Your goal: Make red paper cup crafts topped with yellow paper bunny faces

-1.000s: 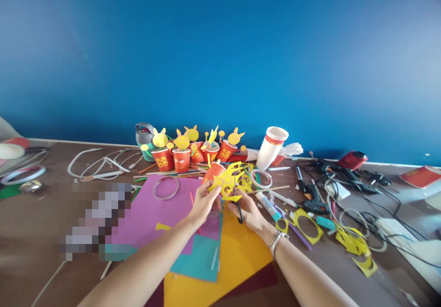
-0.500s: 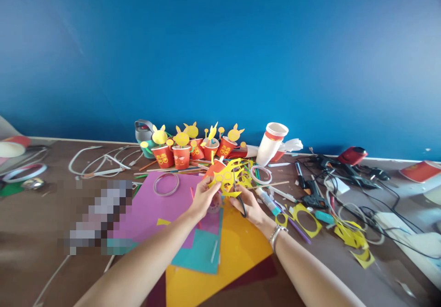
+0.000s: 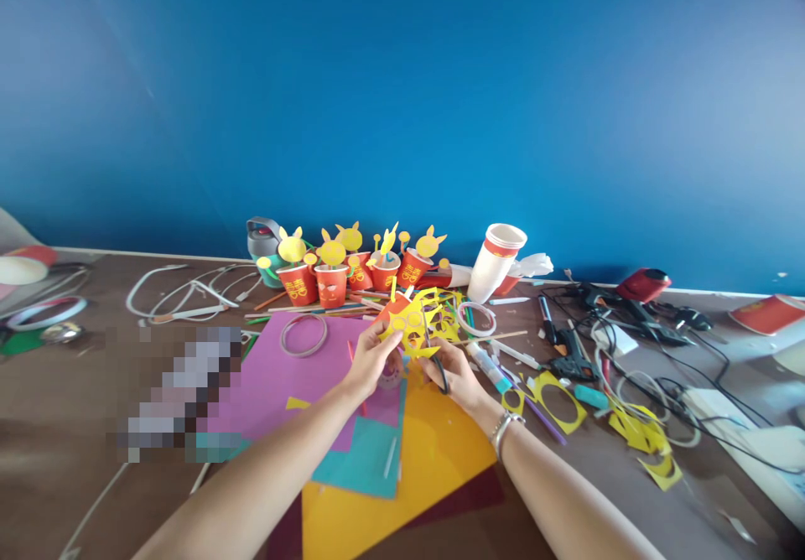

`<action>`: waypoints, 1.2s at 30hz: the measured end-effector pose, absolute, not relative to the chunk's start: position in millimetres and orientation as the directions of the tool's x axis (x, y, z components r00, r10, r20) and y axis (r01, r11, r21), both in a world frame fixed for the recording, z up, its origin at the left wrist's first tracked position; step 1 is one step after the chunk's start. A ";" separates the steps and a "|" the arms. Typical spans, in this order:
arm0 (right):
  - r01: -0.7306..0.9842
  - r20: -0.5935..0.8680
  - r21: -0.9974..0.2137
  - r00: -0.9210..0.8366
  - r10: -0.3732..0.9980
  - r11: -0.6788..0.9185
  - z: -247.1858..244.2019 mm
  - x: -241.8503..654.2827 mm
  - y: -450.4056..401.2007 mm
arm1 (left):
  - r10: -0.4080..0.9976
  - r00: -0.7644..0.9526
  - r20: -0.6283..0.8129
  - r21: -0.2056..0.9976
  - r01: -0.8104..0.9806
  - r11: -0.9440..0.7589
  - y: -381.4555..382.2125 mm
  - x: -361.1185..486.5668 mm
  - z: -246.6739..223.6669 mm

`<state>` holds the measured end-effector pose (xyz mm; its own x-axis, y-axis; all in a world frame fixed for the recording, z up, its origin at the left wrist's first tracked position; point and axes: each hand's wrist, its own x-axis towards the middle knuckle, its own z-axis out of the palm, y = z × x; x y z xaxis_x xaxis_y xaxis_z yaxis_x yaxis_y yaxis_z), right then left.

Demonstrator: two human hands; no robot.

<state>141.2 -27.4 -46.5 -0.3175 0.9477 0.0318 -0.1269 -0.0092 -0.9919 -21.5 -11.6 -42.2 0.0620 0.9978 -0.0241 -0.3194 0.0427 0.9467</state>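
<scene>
My left hand [image 3: 371, 359] pinches a piece of yellow paper [image 3: 408, 325] with ragged cut edges and circles drawn on it. In my right hand [image 3: 458, 375] is a pair of scissors [image 3: 442, 374] with dark handles, its blades pointing up at the right side of that paper. More yellow paper scraps [image 3: 445, 321] lie just behind. An orange-red paper cup [image 3: 391, 307] shows partly behind the held paper. Beneath my hands are purple paper [image 3: 257, 392], teal paper [image 3: 358, 459] and orange-yellow paper [image 3: 433, 451]. A tape roll [image 3: 390, 373] is half hidden below my left hand.
Several red cups [image 3: 331, 287] with yellow animal-shaped cutouts stand along the blue wall. A stack of white cups [image 3: 494, 271] leans beside them. To the right lie a glue gun [image 3: 573, 356], a glue stick [image 3: 490, 367], cut yellow scraps [image 3: 559, 401] and cables. White cables [image 3: 182, 296] lie left.
Almost nothing differs. The scissors have shifted slightly at the paper's right side, and my hands remain in nearly the same place.
</scene>
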 end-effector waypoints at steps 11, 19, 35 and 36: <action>-0.093 0.052 -0.995 -0.308 0.950 0.025 -59.2 142.2 -24.9 | 0.997 0.071 -0.014 0.939 -0.341 0.037 -11.5 -23.4 -40.1; -0.070 0.069 -0.996 -0.309 0.948 0.050 -60.5 143.3 -24.6 | 0.998 0.062 -0.033 0.930 -0.364 0.054 -10.5 -23.5 -41.4; -0.033 0.052 -0.998 -0.282 0.958 0.044 -60.0 144.4 -24.3 | 0.997 0.049 -0.051 0.913 -0.403 0.067 -10.1 -23.7 -43.8; -0.030 0.051 -0.999 -0.285 0.957 0.044 -60.7 144.4 -24.2 | 0.997 0.047 -0.056 0.911 -0.406 0.070 -10.0 -23.8 -43.6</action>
<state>144.4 -24.2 -60.7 -0.2853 0.9571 0.0508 -0.0295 0.0442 -0.9986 -23.8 -10.0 -43.6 0.0471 0.9973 -0.0558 -0.4058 0.0702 0.9113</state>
